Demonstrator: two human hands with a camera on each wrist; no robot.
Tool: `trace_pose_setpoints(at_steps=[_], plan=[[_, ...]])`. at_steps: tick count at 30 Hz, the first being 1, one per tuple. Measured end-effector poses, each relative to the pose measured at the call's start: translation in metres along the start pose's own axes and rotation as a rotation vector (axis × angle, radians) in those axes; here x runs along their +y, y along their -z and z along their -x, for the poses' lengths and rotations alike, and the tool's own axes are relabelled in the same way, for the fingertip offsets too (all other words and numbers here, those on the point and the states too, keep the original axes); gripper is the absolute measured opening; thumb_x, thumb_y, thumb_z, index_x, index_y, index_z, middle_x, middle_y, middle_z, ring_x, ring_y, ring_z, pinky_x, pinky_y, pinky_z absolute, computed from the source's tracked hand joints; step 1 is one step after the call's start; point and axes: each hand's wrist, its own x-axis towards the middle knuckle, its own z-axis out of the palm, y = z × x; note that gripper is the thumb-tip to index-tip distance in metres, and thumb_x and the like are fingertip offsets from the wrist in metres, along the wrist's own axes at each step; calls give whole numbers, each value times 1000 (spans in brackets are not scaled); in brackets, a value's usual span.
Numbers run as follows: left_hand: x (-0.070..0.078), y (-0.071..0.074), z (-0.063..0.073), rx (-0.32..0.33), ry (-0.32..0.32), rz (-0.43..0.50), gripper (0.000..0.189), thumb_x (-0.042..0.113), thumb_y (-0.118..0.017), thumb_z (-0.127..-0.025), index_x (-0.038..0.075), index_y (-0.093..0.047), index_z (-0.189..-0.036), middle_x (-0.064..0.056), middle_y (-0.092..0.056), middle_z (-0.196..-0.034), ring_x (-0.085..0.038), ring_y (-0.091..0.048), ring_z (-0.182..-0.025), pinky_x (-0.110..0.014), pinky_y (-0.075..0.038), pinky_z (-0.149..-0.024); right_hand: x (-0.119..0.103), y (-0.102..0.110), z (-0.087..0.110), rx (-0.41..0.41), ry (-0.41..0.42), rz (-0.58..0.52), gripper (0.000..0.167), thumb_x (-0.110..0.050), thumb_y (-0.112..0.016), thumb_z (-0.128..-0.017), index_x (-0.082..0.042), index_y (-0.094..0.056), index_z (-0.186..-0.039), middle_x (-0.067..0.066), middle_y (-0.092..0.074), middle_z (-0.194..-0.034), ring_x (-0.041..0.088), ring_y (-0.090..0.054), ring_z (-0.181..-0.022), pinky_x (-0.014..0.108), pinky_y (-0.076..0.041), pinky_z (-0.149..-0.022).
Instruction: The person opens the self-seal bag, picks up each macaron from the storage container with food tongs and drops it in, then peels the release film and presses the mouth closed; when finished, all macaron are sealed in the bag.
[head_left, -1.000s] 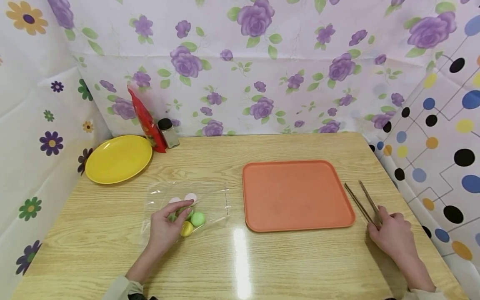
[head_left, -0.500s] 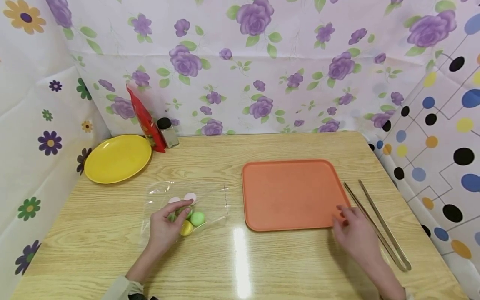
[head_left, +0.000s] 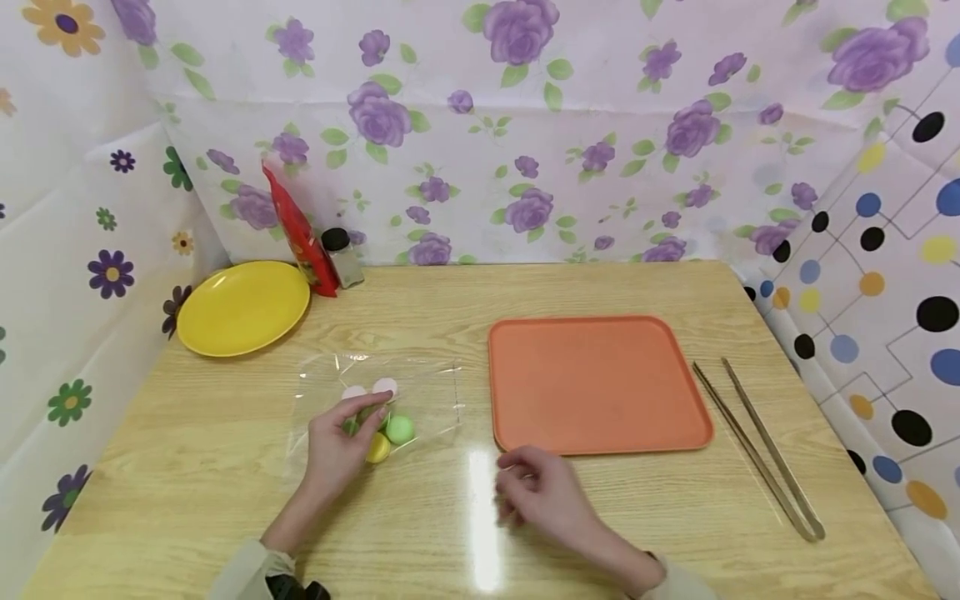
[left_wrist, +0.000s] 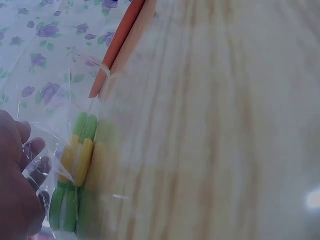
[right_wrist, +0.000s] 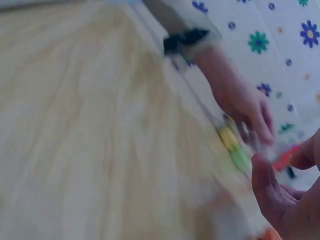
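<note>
Both arms slant inward; left hand holds clear bag, right hand half-curled.

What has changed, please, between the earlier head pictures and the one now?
The right hand let go of the tongs and moved left, to by the near left corner of the orange tray. The left hand stayed at the clear bag; tongs, tray and bag look unmoved.

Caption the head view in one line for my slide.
Left hand pinching a bag of macarons, right hand empty near the tray, tongs lying at the tray's right.
</note>
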Motion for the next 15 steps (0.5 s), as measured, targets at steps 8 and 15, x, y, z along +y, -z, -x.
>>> trace_pose_setpoints(at_steps=[8,15], plan=[[16,0,-3,18,46,-37,25,-29,-70,-72,-15,-70,-92,-29,-70,-92,-20,-69,-94,-18,-51,-87,0,-63,-40,-4,-292,-344,26,-14,-63,-99,8,-52,-109,22,-70,-90,26,-72,-70,38,-61,-63],[17,2,-2,7,71,-57,24,-27,-71,-75,-14,-71,-94,-33,-68,-92,-23,-69,-95,-16,-50,-89,-4,-88,-62,95,-363,-490,34,-14,-66,-97,13,-49,-109,28,-67,-91,33,-73,-76,40,-61,-70]])
